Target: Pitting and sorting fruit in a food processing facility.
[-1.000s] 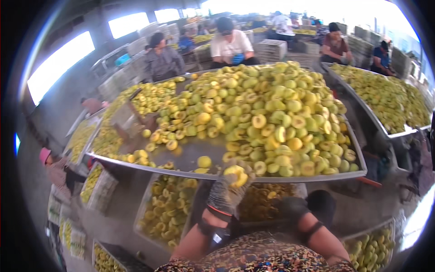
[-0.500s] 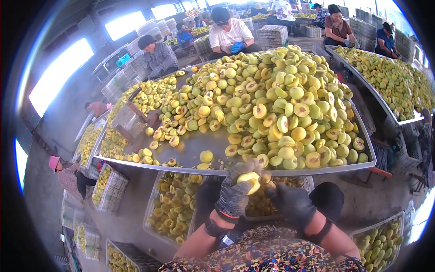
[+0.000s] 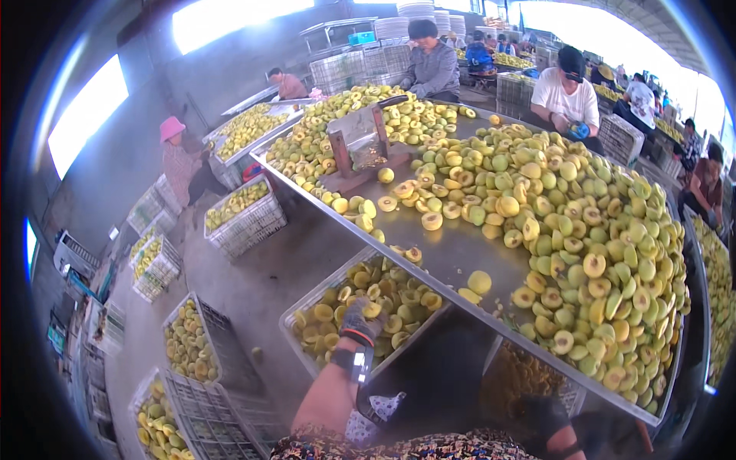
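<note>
Showing bright yellow, fruit piece [image 3: 372,310] seemingly clamped in left grip [image 3: 360,323]; right grip [image 3: 541,420] unclear.

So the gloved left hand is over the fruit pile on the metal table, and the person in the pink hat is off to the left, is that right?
Not quite: the head view shows the gloved left hand at the crate of halved fruit beside the metal table. The person in the pink hat is off to the left.

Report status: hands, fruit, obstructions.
Left hand over the fruit-filled crate, yellow fruit half at its fingertips, grip unclear. Right hand low in view, dark and blurred, hold unclear. Nothing seen blocking the left hand.
</note>
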{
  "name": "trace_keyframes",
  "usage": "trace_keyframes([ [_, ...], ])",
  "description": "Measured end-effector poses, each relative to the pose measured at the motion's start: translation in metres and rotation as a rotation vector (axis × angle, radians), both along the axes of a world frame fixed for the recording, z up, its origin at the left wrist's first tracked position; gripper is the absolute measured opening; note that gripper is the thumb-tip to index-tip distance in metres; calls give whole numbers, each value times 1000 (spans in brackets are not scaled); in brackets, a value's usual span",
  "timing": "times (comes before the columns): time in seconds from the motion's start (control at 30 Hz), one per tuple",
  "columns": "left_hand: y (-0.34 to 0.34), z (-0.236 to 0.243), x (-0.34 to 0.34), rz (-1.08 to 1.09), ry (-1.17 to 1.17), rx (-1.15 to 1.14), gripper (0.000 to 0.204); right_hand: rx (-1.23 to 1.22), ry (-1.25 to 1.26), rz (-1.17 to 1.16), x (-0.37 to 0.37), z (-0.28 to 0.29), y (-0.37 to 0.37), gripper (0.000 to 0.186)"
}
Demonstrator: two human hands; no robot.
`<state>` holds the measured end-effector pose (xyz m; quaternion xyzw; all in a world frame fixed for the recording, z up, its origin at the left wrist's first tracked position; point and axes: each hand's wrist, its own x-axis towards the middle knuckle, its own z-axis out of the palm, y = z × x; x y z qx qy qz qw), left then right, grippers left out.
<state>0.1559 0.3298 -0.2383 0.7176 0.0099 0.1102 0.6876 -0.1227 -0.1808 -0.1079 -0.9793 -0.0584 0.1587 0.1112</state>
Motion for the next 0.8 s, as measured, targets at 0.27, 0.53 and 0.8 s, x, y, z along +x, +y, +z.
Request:
trace_keyframes([
  [0.27, 10, -31, 101, 74, 192, -159, 41, -104, 254, -122, 0, 54, 19, 28],
  [0.53, -107, 86, -5, 109, 421, -666, 19, 7, 15, 121, 5, 86, 25, 43],
  [0.8, -235, 183, 17, -390, -212, 338, 28, 281, 25, -374, 4, 65, 16, 42],
])
